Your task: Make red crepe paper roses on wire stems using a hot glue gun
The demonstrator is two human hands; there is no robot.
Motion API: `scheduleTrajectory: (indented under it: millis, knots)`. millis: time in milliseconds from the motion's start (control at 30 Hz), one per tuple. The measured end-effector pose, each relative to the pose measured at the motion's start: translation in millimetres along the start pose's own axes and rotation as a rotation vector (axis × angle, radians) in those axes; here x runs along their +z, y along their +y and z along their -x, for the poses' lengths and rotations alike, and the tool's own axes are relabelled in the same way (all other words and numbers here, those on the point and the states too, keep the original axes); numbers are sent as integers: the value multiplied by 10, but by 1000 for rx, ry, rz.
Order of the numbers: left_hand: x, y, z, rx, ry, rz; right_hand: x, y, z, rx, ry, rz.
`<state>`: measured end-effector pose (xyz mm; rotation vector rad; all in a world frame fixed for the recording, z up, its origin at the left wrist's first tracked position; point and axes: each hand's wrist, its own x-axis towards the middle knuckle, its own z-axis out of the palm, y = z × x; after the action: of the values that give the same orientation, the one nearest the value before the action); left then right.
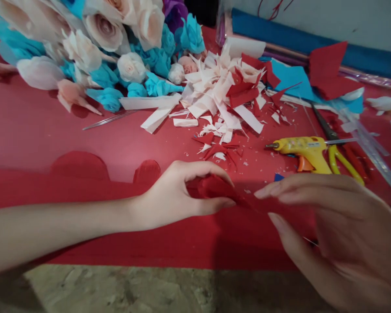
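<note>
My left hand (169,193) is closed around a red paper flower (214,187), pinching it between thumb and fingers. Its narrow end points right, towards my other hand, and blends into the red tabletop behind. My right hand (345,226) hovers just to the right with thumb and fingers apart and nothing visible between them. Beyond my left wrist lie a large rounded red paper piece (81,166) and a smaller one (147,171).
A yellow glue gun (301,148) lies beside yellow-handled pliers (340,161) at the right. White and red paper scraps (215,95) are heaped mid-table. Paper flowers (130,71) crowd the back left. Clear glue sticks (374,139) and a blue paper roll (313,43) are also there.
</note>
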<state>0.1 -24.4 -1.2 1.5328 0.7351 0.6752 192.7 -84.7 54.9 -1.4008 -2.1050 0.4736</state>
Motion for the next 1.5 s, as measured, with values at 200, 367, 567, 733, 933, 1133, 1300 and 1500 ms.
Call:
scheduleTrajectory:
  millis: [200,367,567,733,933,1133,1300,1500]
  knots:
    - [-4,16,0,15,-13,-51,47,5,-46,-95,-30,214]
    - [0,22,7,30,-36,-67,95,23,-53,-112,-52,205]
    - [13,2,-2,64,-36,-68,109,23,-52,-132,-50,244]
    - [10,8,1,56,-44,-41,68,35,-52,-134,14,250]
    - [-3,11,-2,48,-66,-2,76,40,-56,-132,-56,224]
    - [8,21,4,61,-67,-26,112,27,-70,-161,-102,251]
    - [16,42,-13,33,-70,-57,132,35,-87,-169,-138,297]
    - [12,46,-14,17,-81,-79,101,24,-98,-193,-151,307]
